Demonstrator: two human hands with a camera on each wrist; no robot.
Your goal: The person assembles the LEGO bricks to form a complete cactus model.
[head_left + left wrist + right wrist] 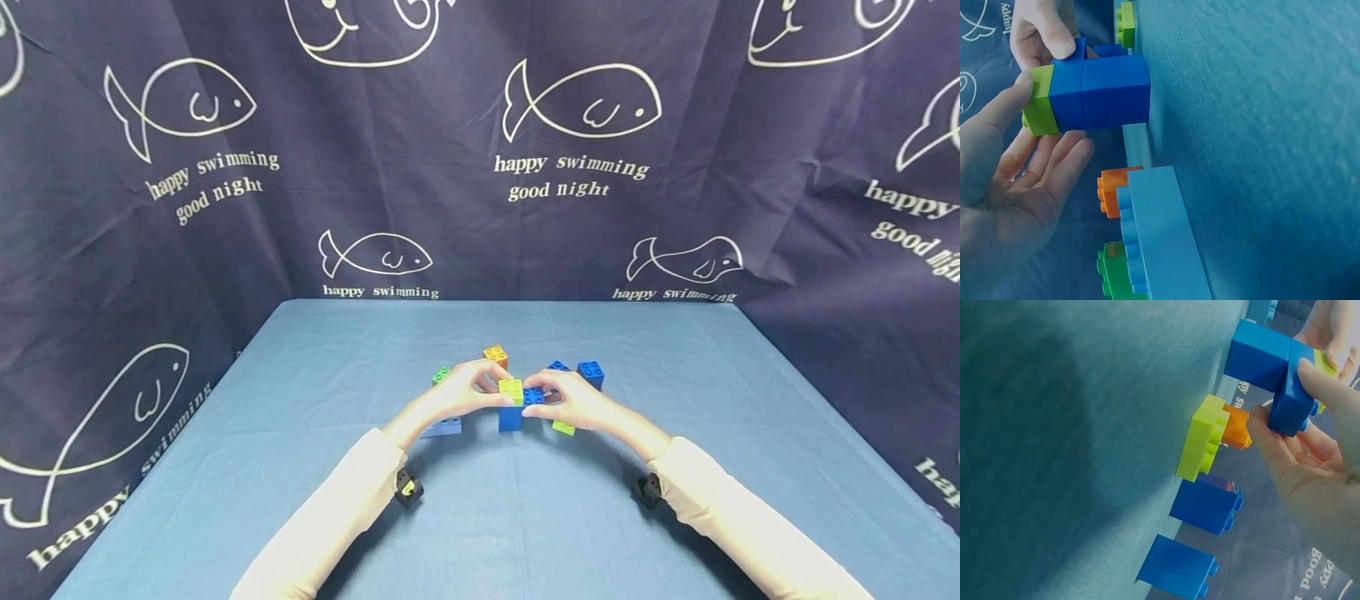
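Note:
A small stack stands on the table in the head view: a blue block (509,419) at the bottom, a longer blue brick (533,396) across it that juts out to the right, and a lime green brick (511,391) on top. My left hand (461,390) pinches the lime green brick between thumb and fingers. With thumb and fingers, my right hand (579,401) grips the jutting end of the blue brick (1291,400). The left wrist view shows the bottom block (1116,90) pressed flush beneath the middle brick.
Left of the stack lie a light blue brick (1163,234) and a green brick (441,375). Behind stands an orange brick (495,355). On the right are a flat lime brick (1200,437) and two blue blocks (1207,505). A fish-print curtain (465,192) hangs behind the table.

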